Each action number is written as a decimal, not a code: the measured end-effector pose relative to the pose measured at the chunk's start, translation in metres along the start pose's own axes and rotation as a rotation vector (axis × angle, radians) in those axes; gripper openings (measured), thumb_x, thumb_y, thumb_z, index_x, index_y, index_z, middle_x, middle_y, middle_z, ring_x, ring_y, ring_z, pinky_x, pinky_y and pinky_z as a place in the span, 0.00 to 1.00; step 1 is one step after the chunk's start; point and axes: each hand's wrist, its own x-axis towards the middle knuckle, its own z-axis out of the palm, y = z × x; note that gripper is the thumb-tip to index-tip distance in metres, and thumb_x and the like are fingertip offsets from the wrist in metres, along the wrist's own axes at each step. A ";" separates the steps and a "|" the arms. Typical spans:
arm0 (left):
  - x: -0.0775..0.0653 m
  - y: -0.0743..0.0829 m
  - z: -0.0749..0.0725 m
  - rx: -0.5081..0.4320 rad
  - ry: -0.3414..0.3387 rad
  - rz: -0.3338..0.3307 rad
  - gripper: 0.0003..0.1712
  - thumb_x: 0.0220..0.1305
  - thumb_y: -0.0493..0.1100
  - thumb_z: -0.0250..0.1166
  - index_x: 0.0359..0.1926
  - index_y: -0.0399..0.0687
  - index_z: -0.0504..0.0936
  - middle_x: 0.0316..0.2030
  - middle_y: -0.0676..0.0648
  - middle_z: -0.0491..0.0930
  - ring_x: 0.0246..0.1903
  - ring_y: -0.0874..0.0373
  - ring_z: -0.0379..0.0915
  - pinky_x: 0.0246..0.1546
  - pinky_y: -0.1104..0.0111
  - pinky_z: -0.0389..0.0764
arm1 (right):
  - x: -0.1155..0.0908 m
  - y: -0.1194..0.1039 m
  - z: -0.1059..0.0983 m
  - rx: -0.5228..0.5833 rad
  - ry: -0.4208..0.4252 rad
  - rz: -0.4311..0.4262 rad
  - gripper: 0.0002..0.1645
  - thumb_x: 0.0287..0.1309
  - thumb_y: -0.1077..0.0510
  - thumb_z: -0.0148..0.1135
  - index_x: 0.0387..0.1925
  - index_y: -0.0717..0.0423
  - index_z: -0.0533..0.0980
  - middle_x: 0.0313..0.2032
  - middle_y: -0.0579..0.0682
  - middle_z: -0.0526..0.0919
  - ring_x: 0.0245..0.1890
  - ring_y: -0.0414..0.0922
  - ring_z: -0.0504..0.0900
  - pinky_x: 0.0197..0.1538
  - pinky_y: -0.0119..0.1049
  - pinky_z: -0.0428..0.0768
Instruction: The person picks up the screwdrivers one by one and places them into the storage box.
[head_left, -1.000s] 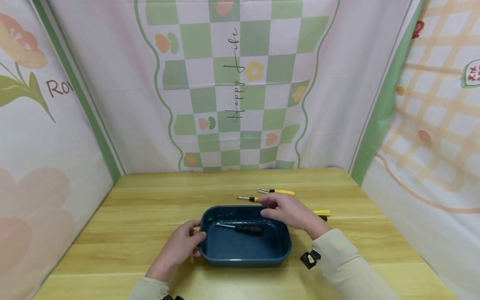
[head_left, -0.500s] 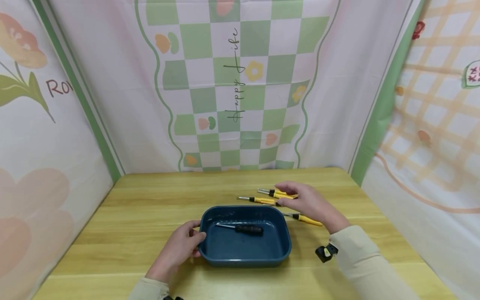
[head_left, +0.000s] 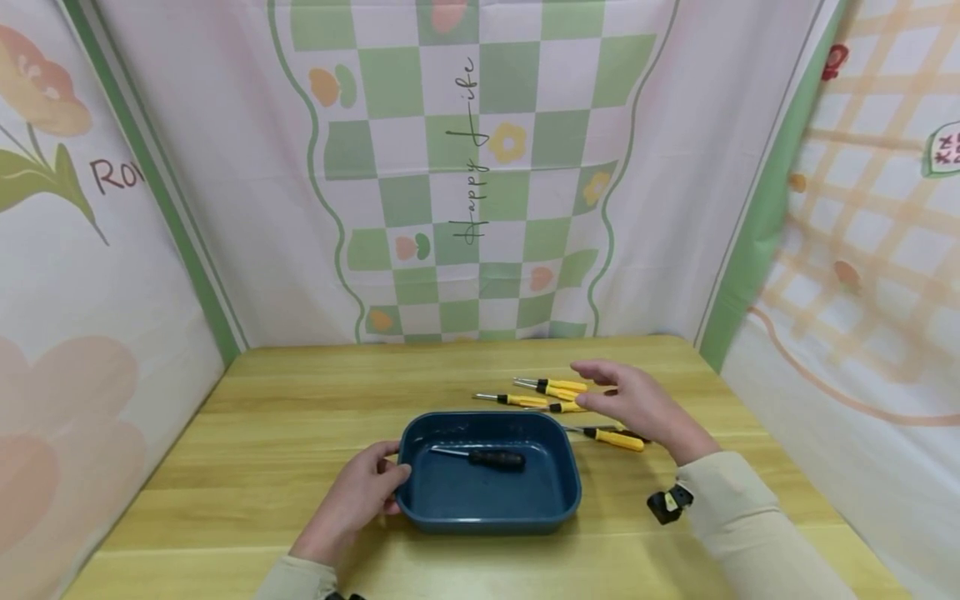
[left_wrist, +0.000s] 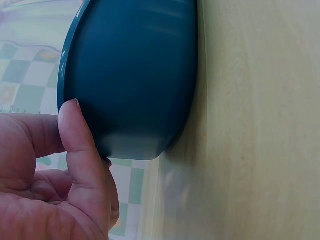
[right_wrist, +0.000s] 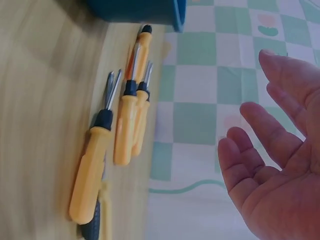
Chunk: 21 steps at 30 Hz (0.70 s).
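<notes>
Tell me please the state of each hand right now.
Left hand: closed, holding the dark-blue tray by one end.
Right hand: open, holding nothing.

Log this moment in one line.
left grip: holding blue tray at one end | right grip: empty, hovering near yellow-handled screwdrivers | blue tray: on table, black-handled screwdriver inside | yellow-handled screwdrivers: outside blue tray

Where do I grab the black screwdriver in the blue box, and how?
I'd take the black screwdriver by its thick handle, coming from above with the right hand. It lies inside the blue box, whose walls block the sides, and the handle points rightward while the thin metal shaft points left.
</notes>
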 end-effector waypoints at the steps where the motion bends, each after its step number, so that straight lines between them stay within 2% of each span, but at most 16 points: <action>1: 0.000 0.000 0.000 -0.001 0.000 0.001 0.27 0.73 0.39 0.63 0.70 0.37 0.74 0.40 0.42 0.74 0.27 0.54 0.75 0.23 0.68 0.82 | 0.000 0.001 0.000 -0.006 0.003 -0.001 0.37 0.71 0.41 0.64 0.74 0.51 0.71 0.72 0.57 0.73 0.71 0.65 0.70 0.68 0.64 0.74; 11: 0.000 0.000 -0.001 -0.006 -0.003 -0.008 0.28 0.73 0.39 0.63 0.70 0.37 0.73 0.40 0.42 0.74 0.27 0.54 0.75 0.24 0.68 0.83 | -0.005 0.017 0.001 -0.055 0.015 -0.012 0.39 0.70 0.43 0.66 0.75 0.54 0.68 0.73 0.60 0.70 0.71 0.71 0.68 0.66 0.68 0.73; 21: 0.000 0.000 -0.002 -0.007 -0.015 -0.012 0.27 0.74 0.40 0.63 0.70 0.37 0.73 0.41 0.42 0.74 0.28 0.54 0.75 0.24 0.67 0.83 | -0.011 0.030 0.004 -0.109 -0.009 0.030 0.41 0.68 0.45 0.68 0.76 0.54 0.67 0.74 0.61 0.69 0.70 0.72 0.68 0.66 0.70 0.73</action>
